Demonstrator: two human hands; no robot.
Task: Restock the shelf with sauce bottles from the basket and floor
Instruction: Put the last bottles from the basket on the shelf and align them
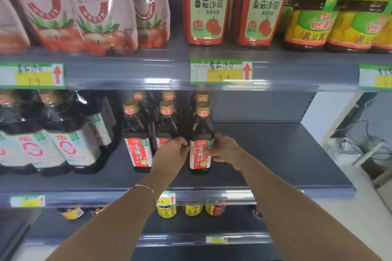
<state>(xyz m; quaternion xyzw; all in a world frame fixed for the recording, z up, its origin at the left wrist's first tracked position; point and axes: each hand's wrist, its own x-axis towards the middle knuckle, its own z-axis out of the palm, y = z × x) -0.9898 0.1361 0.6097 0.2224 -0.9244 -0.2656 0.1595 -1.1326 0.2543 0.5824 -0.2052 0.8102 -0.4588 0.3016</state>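
Matte shelf (265,150): left hand (174,151), right hand (226,148) grip glossy bottle (200,133).

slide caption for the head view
Left hand and right hand hold a sauce bottle upright on the middle shelf

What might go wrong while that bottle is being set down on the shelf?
1. The sauce bottle is tall and narrow. The left hand and right hand grip it low, so it might tip when they let go.
2. The neighbouring bottles stand close by, so a nudge from the left hand may topple them.
3. It stands in the front row of the shelf, so a tipped bottle could roll off.
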